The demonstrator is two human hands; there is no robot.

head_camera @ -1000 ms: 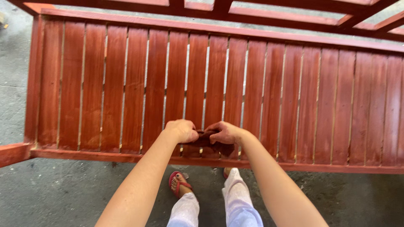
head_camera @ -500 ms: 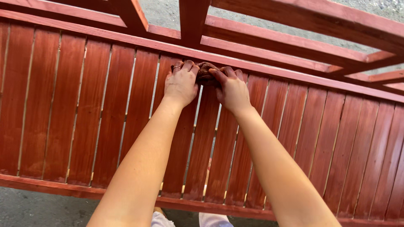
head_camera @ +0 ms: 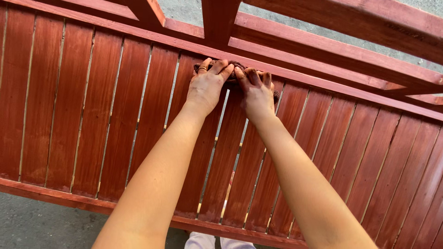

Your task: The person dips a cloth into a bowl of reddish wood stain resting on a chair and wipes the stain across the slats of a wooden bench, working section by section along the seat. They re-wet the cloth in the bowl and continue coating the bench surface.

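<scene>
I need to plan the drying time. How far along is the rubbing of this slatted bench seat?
Done: the reddish-brown wooden slats look evenly coloured. In hand: the left hand and right hand press a dark stained cloth at the seat's far edge. Left: I cannot tell; the back rails look coloured too.

A second ago both hands pressed the dark rag at the near edge of the counter, just above the front rail, with the person's feet and pale trousers showing below. Half a second ago the hands and rag had slid across the slats to the far edge, by the back frame. Now the left hand [head_camera: 206,85] and right hand [head_camera: 256,92] press the rag [head_camera: 233,74] in much the same far spot against the back rail [head_camera: 323,83], and their grip looks the same. The view has moved forward with them: the feet have gone, and the back frame [head_camera: 332,27] fills the top.
</scene>
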